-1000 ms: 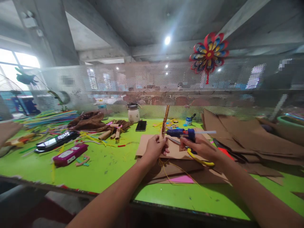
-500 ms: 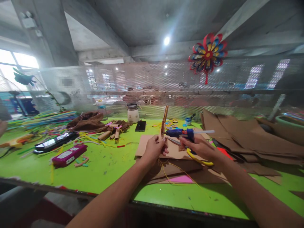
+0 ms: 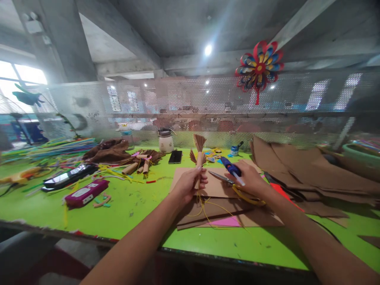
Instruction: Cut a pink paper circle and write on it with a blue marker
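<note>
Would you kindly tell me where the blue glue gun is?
In the head view, right of centre, the blue glue gun is in the right hand, beside the yellow-handled metal scissors.

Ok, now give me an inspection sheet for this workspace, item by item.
Surface: green table, dark specks visible.
Job's things: brown paper piece, blue glue gun, scissors.
Clutter: purple box, phone, jar, brown sheets.
Hands: left hand grips the brown paper piece; right hand holds the blue glue gun, scissors close by.
Cables: thin black cable by the right forearm, ends hidden.
Surroundings: perforated screen behind the table; colourful flower ornament.
</note>
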Motion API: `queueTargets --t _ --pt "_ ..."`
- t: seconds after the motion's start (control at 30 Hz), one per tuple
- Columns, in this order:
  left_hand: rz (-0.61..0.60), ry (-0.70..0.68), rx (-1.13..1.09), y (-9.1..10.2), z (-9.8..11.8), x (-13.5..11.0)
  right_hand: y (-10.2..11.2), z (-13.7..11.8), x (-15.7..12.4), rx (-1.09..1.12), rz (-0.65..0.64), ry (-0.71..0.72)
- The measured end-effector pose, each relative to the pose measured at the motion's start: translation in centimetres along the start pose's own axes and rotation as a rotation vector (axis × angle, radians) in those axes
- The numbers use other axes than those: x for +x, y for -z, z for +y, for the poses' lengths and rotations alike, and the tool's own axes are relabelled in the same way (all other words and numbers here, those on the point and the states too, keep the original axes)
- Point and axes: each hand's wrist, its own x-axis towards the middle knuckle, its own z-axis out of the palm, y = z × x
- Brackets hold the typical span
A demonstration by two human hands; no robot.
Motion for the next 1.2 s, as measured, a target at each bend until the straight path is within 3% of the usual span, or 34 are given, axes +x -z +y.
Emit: queueTargets --t 0.4,0.63,0.9,1.07,1.2 --pt "0.087 -0.003 0.056 0.3 0.1 0.3 -1.2 2.4 0.2 -0.087 -0.232 -0.069" --pt "0.143 0.01 0.072 0.8 -0.1 0.9 -0.9 3.5 0.5 0.01 -0.373 -0.08" --pt "0.237 -0.007 0.138 0.9 0.1 1.0 -1.2 4.9 0.9 0.07 -0.417 -0.057" --pt "0.299 -0.042 0.185 1.3 1.2 0.9 -0.8 4.6 0.8 0.096 -0.435 -0.085" --pt "0.37 -0.072 0.228 2.8 3.4 1.0 -0.3 4.2 0.8 0.081 -0.45 -0.1"
